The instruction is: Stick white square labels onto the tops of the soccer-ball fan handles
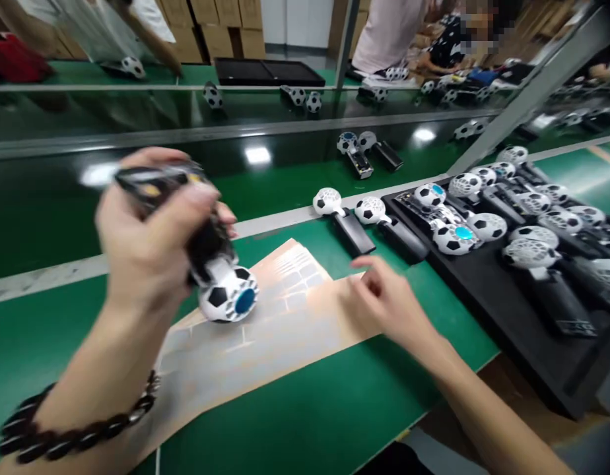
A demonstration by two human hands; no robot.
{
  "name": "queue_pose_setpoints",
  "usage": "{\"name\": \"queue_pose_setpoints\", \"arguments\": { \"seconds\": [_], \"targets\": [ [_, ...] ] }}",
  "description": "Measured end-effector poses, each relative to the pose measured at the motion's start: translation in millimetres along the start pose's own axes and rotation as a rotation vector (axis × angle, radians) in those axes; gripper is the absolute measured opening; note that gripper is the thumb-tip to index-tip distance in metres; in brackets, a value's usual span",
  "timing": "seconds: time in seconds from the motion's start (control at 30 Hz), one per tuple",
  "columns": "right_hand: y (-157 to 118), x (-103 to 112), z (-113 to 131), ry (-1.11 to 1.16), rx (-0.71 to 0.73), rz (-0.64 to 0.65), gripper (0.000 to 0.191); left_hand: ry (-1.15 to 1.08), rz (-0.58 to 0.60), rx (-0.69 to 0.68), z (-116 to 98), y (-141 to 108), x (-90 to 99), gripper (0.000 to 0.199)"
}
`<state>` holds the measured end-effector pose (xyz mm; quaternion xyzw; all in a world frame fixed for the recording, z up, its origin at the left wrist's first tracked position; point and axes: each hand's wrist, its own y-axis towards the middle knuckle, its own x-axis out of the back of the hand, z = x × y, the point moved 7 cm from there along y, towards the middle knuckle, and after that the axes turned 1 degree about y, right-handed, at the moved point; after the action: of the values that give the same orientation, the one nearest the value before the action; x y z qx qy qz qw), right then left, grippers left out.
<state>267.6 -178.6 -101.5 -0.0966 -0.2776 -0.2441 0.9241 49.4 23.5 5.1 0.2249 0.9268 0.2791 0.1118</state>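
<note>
My left hand [151,231] is closed around the black handle of a handheld fan [228,293], raised over the bench. The fan's round head is white with black football patches and a blue disc, and it points down toward me. Parts inside the handle show, blurred by motion. My right hand [389,297] hovers at the right end of a sheet of pale stickers [245,343], fingers curled in a pinch. Whether something small sits between those fingertips is too blurred to tell. The sheet lies under both hands, with backing paper around it.
Two similar fans [352,231] lie just beyond my right hand. A black tray [478,297] at right holds several more. Behind runs a dark green conveyor [285,168] with fans on it. A metal post [523,92] slants up at right. Other people stand across the line.
</note>
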Motion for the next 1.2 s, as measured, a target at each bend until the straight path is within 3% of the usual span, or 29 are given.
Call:
{"name": "queue_pose_setpoints", "arguments": {
  "seconds": [0.07,0.17,0.27,0.4,0.5,0.7,0.83,1.0,1.1,1.2],
  "targets": [
    [-24.2,-19.0,10.5,-0.057,0.074,0.108,0.010,-0.008,0.099,-0.106,-10.2,-16.2,-22.3,0.039],
    [-45.4,-37.7,13.1,-0.144,0.128,0.118,0.008,0.045,0.278,-0.293,-24.1,-40.2,-49.1,0.041],
    [-50.0,-46.2,9.3,-0.191,0.158,0.088,0.008,0.098,0.354,-0.243,-22.9,-50.5,-58.6,0.041],
    [-50.5,-48.7,5.9,-0.200,0.149,0.054,0.006,0.210,0.171,0.006,-6.3,-52.1,-50.0,0.040],
    [-52.6,-50.3,6.9,-0.173,0.120,0.044,0.009,0.234,0.076,0.058,0.5,-56.2,-46.8,0.046],
    [-51.1,-41.8,8.2,0.053,0.026,0.133,0.014,0.197,0.138,-0.045,-3.2,-61.2,-55.0,0.045],
    [-41.8,-26.0,14.7,0.274,-0.011,0.241,0.033,0.228,0.193,-0.127,-7.0,-63.2,-54.9,0.043],
    [-28.4,-13.5,30.9,0.321,-0.002,0.184,0.035,0.421,0.225,-0.322,-28.2,-52.7,-43.6,0.035],
    [-20.3,-16.5,29.1,0.266,-0.021,0.144,0.030,0.520,0.365,-0.375,-43.5,-47.7,-50.2,0.028],
    [-13.7,-21.3,21.2,0.315,-0.055,0.193,0.040,0.615,0.660,-0.349,-43.4,-54.9,-70.6,0.021]
  ]
}}
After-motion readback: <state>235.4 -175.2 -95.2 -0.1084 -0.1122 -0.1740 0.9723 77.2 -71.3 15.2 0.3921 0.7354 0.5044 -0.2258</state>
